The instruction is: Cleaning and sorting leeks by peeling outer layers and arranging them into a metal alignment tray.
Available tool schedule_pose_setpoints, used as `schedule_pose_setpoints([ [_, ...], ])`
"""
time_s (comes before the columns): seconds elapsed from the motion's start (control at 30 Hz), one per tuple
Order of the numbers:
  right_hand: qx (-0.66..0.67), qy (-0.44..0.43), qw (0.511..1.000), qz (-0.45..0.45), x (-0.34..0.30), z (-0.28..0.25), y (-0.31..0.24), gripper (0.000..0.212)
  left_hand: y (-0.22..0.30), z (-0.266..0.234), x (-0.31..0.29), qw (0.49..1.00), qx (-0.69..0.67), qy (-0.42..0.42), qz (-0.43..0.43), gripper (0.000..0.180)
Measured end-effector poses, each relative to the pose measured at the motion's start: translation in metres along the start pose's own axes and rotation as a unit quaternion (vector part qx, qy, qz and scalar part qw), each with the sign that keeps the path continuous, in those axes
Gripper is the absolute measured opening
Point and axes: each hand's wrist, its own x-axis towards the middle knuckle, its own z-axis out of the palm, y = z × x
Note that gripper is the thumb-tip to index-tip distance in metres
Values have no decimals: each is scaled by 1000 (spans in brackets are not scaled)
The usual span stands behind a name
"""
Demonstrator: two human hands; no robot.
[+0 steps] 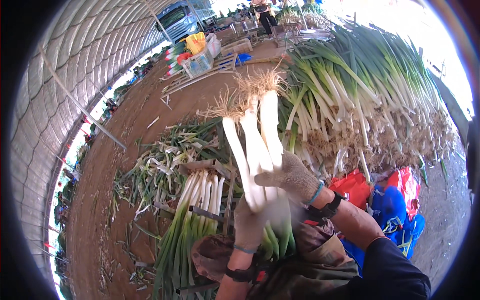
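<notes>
A small bunch of large green onions point(257, 147) stands upright before me, white stalks and shaggy roots at the top, green leaves hanging toward my lap. My right hand point(296, 181), in a knit work glove, is closed on the white stalks from the right, its thumb across the front. Lower down, my left hand point(248, 226), gloved too, wraps the bunch from the left; its fingers are partly smeared by motion. Just left of my knee, trimmed-looking green onions point(200, 192) lie side by side in a metal rack point(206, 214), leaves trailing downward.
A big heap of green onions point(360, 95) fills the right, roots toward me. Loose peeled leaves point(165, 160) litter the ground beyond the rack. Red bags point(352, 187) and blue bundles point(390, 207) lie by my right side. Farther off are a crate point(197, 63) and a standing person point(265, 15).
</notes>
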Motion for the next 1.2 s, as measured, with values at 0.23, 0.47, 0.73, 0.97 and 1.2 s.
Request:
schedule_pose_setpoints([
  [0.23, -169, 81, 975, -116, -9, -5, -4, 49, 8, 0, -3, 998, -56, 20, -30, 41],
  [0.47, -316, -68, 909, -263, -4, -38, 0, 22, -14, -9, -6, 998, 23, -57, -16, 42],
  [0.73, -103, -169, 978, -66, -6, -34, -1, 34, 6, -38, 7, 982, 2, -186, 19, 53],
  [0.97, 52, -203, 968, -137, 2, 27, -1, 66, -18, -58, 19, 963, -35, -266, -33, 76],
  [1.2, -143, -116, 970, -158, 2, 62, -18, 41, 11, -68, 7, 972, 7, -233, 23, 85],
])
